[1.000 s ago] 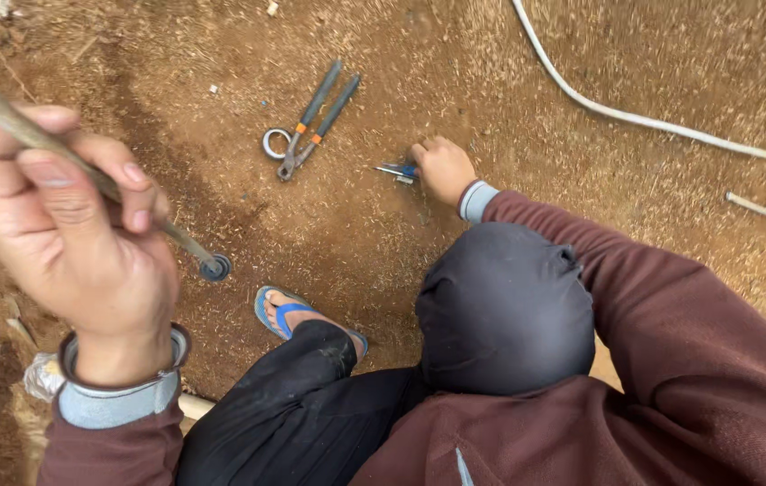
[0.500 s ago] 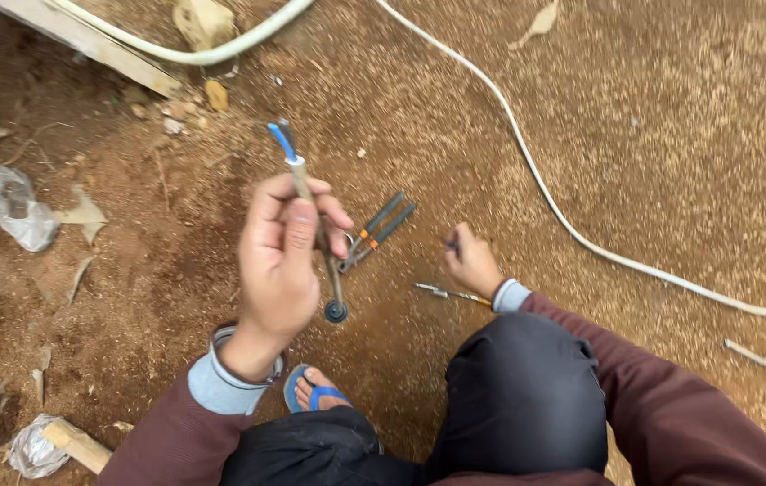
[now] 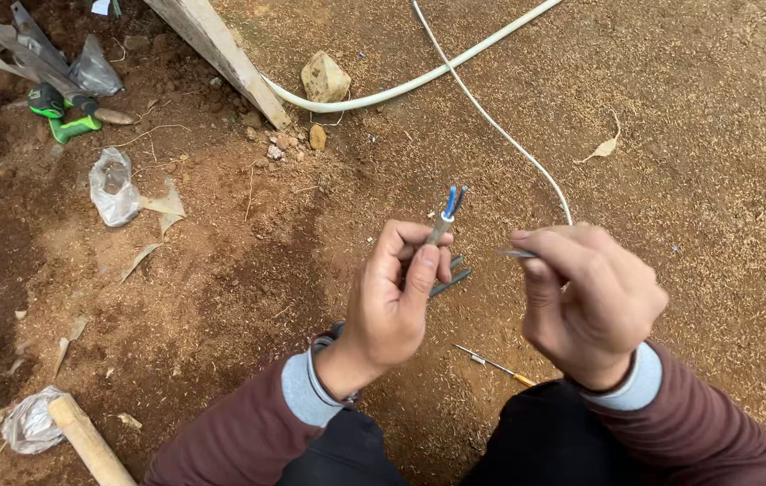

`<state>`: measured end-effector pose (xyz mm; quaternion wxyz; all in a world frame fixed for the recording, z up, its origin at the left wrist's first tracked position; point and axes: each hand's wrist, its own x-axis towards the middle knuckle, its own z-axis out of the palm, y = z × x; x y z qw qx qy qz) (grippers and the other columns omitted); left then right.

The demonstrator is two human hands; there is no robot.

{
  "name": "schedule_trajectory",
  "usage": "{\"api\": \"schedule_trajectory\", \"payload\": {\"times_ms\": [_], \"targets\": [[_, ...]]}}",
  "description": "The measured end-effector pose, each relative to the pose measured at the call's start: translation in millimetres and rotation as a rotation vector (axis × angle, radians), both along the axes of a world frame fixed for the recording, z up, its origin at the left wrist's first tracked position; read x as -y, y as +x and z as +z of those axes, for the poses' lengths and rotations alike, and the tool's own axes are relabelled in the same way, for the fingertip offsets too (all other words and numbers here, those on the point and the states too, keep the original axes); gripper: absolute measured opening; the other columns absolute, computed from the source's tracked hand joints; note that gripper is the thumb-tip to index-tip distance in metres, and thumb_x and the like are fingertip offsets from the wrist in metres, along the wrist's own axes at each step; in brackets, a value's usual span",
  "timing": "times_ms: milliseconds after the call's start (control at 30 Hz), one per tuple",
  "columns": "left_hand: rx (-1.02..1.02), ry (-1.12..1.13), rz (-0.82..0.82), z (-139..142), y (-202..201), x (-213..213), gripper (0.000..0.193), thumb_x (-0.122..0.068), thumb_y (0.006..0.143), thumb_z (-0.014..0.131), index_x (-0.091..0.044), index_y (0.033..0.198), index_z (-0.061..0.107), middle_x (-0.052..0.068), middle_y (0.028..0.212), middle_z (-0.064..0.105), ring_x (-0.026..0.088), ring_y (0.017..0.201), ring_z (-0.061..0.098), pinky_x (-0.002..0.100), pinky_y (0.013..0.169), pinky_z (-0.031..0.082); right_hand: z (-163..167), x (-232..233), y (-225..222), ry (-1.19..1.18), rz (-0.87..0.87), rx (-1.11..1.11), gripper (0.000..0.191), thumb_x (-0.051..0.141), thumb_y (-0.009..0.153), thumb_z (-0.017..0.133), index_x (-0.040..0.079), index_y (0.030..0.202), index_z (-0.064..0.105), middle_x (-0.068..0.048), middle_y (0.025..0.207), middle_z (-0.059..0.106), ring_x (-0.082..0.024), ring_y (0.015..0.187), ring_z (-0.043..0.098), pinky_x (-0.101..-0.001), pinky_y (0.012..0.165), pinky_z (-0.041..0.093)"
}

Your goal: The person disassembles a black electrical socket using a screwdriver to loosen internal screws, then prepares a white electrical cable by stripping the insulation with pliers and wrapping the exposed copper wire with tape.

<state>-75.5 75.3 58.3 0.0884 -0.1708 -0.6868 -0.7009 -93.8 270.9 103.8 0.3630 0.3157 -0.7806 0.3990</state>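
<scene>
1. Here, the grey sheathed cable end [image 3: 441,221], with blue and dark inner cores splaying from its tip, stood upright in front of me, above the red-brown dirt ground [image 3: 248,270].
2. My left hand [image 3: 396,306] was clamped round that cable, thumb pressed along its sheath.
3. My right hand [image 3: 585,301] was closed on a small slim metal tool [image 3: 518,254], its tip pointing toward the cable but apart from it.
4. I judged the step to be preparing the cable's cores; the next move would call for a steady cable and a careful approach of the tool tip.
5. Below my hands lay dark-handled pliers [image 3: 451,275], mostly hidden, and a thin orange-handled screwdriver [image 3: 494,364].
6. Further off ran a white hose [image 3: 419,79] past a pale stone [image 3: 325,77].
</scene>
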Motion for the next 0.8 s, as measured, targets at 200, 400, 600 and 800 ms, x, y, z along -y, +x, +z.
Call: {"api": "schedule_trajectory", "payload": {"times_ms": [200,400,600,800], "targets": [[0.072,0.102,-0.023,0,8,20,0.021,-0.024,0.115,0.047,-0.004,0.12,0.052,0.0,0.09,0.059,0.006,0.081,0.055,0.024,0.074,0.05,-1,39,-12,0.134,0.062,-0.155,0.018,-0.006,0.093,0.073,-0.005,0.107,0.063,-0.015,0.091,0.073,-0.021,0.068,0.07,-0.0313,0.057,0.052],[0.108,0.143,-0.025,-9,-7,31,0.021,-0.024,0.114,0.052,-0.004,0.114,0.05,-0.001,0.084,0.059,0.005,0.077,0.054,0.023,0.07,0.047,-21,56,-34,0.246,0.099,-0.203,0.022,-0.003,0.09,0.079,-0.002,0.107,0.067,-0.016,0.096,0.072,-0.023,0.069,0.069,-0.0333,0.057,0.051],[0.142,0.173,-0.116,-20,-22,20,0.019,-0.023,0.113,0.054,-0.004,0.113,0.052,0.0,0.085,0.059,0.004,0.076,0.052,0.022,0.067,0.044,-35,41,-34,0.271,0.026,-0.167,0.022,0.0,0.091,0.082,-0.002,0.106,0.067,-0.016,0.098,0.072,-0.023,0.069,0.068,-0.0335,0.057,0.05],[0.146,0.077,-0.1,-19,-27,20,0.019,-0.023,0.111,0.057,-0.004,0.109,0.052,-0.002,0.08,0.06,0.002,0.07,0.05,0.022,0.06,0.041,-32,42,-35,0.279,-0.019,-0.159,0.018,-0.001,0.089,0.081,-0.002,0.102,0.069,-0.015,0.094,0.072,-0.02,0.063,0.064,-0.033,0.053,0.046]]}}
